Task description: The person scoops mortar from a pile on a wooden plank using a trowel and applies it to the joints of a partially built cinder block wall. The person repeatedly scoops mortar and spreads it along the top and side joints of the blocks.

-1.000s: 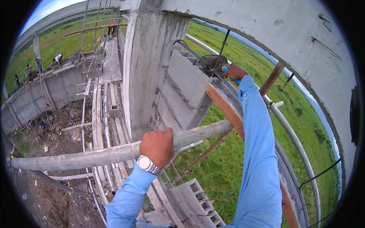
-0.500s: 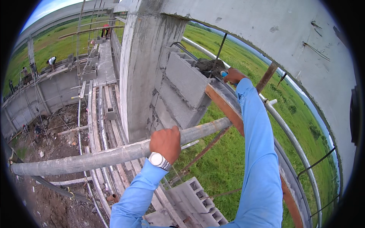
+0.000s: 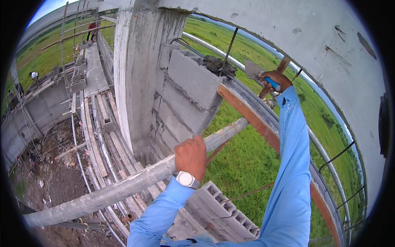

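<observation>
My right hand [image 3: 276, 80] grips the blue handle of a trowel [image 3: 253, 71], out past the mortar and above a wooden board. The trowel's grey blade points left. Grey mortar [image 3: 218, 66] lies in a heap at the right end of the top concrete block [image 3: 192, 76], around an upright steel bar [image 3: 229, 51]. My left hand [image 3: 191, 158], with a watch at the wrist, is wrapped round a thick bamboo pole [image 3: 148, 177] that slants across in front of me. The reddish wooden board [image 3: 251, 113] runs from the block's right end toward the lower right.
A concrete column [image 3: 142, 70] stands left of the blocks, and a beam [image 3: 288, 24] spans overhead. Scaffold planks [image 3: 96, 144] lead away at left. Lower down is another hollow-block wall [image 3: 222, 206]. Far off, a person in red [image 3: 91, 31] and one in white [image 3: 34, 76] bend over.
My right hand has drawn the trowel away from the mortar toward the right, and its blade now shows. My left hand stays on the pole. The whole view has shifted.
</observation>
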`<state>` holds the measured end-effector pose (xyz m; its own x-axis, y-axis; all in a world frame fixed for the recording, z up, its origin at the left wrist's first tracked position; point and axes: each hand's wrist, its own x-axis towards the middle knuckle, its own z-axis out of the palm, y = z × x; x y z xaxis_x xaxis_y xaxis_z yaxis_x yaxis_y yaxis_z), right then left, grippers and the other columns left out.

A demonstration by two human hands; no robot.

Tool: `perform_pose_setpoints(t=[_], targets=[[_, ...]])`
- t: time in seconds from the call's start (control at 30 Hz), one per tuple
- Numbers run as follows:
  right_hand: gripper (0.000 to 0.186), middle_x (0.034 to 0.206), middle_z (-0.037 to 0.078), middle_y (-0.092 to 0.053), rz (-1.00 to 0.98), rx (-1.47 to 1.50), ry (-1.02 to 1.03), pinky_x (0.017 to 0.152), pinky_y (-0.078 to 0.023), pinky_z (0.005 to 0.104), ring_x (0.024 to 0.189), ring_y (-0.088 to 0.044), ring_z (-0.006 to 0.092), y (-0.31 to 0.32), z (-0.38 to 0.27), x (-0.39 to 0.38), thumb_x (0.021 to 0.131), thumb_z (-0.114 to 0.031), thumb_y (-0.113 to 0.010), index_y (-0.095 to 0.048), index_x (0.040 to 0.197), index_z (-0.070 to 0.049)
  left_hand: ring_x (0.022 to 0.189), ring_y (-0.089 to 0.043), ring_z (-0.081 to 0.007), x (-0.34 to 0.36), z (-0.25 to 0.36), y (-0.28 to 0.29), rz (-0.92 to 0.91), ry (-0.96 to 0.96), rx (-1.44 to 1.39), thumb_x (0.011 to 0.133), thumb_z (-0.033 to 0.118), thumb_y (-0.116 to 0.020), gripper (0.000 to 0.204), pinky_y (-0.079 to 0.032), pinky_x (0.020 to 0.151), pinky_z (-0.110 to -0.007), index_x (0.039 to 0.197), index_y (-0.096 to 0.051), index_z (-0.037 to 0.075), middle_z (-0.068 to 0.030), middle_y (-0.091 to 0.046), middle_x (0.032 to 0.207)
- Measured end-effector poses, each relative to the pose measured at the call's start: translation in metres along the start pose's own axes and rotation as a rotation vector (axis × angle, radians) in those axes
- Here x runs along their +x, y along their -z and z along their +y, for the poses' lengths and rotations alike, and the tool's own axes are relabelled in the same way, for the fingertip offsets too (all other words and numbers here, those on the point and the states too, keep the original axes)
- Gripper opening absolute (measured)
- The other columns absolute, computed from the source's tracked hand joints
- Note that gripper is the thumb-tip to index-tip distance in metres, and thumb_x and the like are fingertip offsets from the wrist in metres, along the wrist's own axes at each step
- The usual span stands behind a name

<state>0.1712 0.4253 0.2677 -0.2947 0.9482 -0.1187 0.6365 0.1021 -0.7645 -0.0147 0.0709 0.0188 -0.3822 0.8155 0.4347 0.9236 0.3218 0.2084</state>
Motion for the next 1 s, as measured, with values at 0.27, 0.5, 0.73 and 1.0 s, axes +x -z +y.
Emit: perform_pose_setpoints(t=[0.27,0.5,0.73,1.0], targets=[[0.038,0.065,0.002,-0.066,-0.245,0.114,-0.162,0.032,-0.043,0.0198,0.04,-0.053,0.0038,0.0,0.0,-0.01,0.104,-0.03,-0.068,-0.069,0.108,0.007,0.077,-0.071,-0.0195,-0.002,-0.001,0.001,0.032,-0.056,0.139,0.092,0.018,-0.071,0.011,-0.052,0.067,-0.036,0.096,-0.061,0.015,-0.0017,-0.068,0.083],[0.031,0.064,0.003,-0.066,-0.302,0.353,-0.219,0.033,-0.045,0.0203,0.039,-0.054,0.005,-0.05,-0.028,0.08,0.103,-0.025,-0.067,-0.066,0.1,0.006,0.076,-0.07,-0.0202,-0.001,-0.003,0.008,-0.01,-0.082,0.119,0.091,0.016,-0.07,0.011,-0.052,0.068,-0.036,0.096,-0.06,0.014,-0.0027,-0.067,0.083],[0.033,0.07,0.009,-0.066,-0.073,-0.135,0.234,0.038,-0.045,0.0363,0.044,-0.058,0.0156,-0.083,-0.038,0.128,0.089,-0.021,-0.079,-0.068,0.111,0.001,0.079,-0.073,-0.0275,0.001,-0.001,0.009,-0.037,-0.048,0.052,0.088,0.012,-0.068,0.013,-0.055,0.071,-0.041,0.096,-0.058,0.01,-0.0096,-0.069,0.082],[0.058,0.083,0.014,-0.068,0.045,-0.459,0.421,0.05,-0.049,0.0426,0.061,-0.063,0.0233,-0.078,-0.023,0.105,0.078,-0.026,-0.083,-0.065,0.123,0.005,0.081,-0.072,-0.0308,0.003,0.001,0.007,-0.108,-0.025,0.076,0.083,0.014,-0.074,0.024,-0.055,0.073,-0.044,0.1,-0.058,0.009,-0.0113,-0.069,0.087]])
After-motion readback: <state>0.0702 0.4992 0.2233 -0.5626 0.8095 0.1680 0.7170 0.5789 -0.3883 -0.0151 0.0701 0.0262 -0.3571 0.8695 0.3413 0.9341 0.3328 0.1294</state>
